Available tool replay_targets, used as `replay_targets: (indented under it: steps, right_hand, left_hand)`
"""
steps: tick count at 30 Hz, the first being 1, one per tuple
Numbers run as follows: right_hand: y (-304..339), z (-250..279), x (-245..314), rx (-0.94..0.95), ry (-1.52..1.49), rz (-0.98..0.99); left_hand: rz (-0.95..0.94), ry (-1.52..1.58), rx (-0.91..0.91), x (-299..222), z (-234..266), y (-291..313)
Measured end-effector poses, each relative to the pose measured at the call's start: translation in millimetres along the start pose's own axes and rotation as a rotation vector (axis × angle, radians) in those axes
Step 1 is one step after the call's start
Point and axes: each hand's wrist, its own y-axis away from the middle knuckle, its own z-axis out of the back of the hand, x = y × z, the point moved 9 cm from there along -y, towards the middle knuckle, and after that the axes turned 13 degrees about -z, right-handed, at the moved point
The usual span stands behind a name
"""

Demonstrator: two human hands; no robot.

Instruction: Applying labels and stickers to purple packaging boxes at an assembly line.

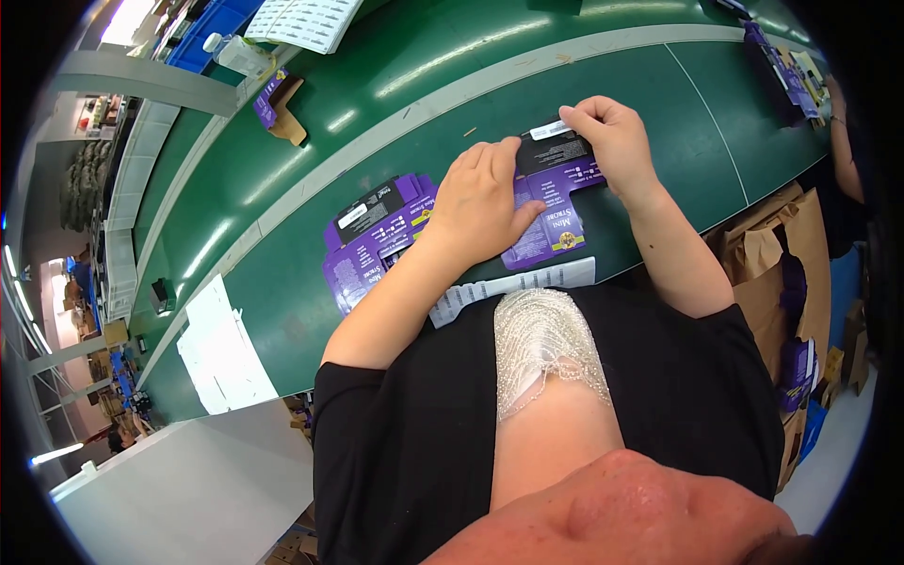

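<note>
The carton (556,209), purple and black and laid flat, is on the green table (687,141) in front of the person, between the two hands. The left hand (480,202) rests palm down across the carton's left side, its fingers extended and its thumb over the purple panel; it is not clenched. The right hand (614,146) is at the carton's upper right corner, with its thumb at the right end of the white label (550,131) on the black panel. Its fingers are bent; whether they pinch the label or only press on it, cannot tell.

The label sheet (556,275) lies along the near table edge, just below the carton. More flat cartons (358,268) lie left of the left forearm, partly covered by it. White sheets (215,348) lie farther left. An open box (279,105) and a bottle (240,56) stand toward the upper left. A paper bag (808,259) is at the right, beside the table
</note>
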Motion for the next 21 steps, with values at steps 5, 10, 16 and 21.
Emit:
replay_targets:
  steps: [5,10,16,21]
  right_hand:
    - [0,-3,-2,-0.054,0.078,0.044]
    - [8,-10,13,-0.223,0.260,0.358]
    - [5,-14,12,-0.213,0.295,0.340]
    - [5,-14,12,-0.231,0.320,0.353]
  left_hand:
    - [0.099,0.100,-0.030,9,-1,6]
    - [0.122,0.108,-0.036,11,-1,6]
    - [0.127,0.105,-0.025,13,-3,7]
    - [0.054,0.054,-0.014,8,-3,2]
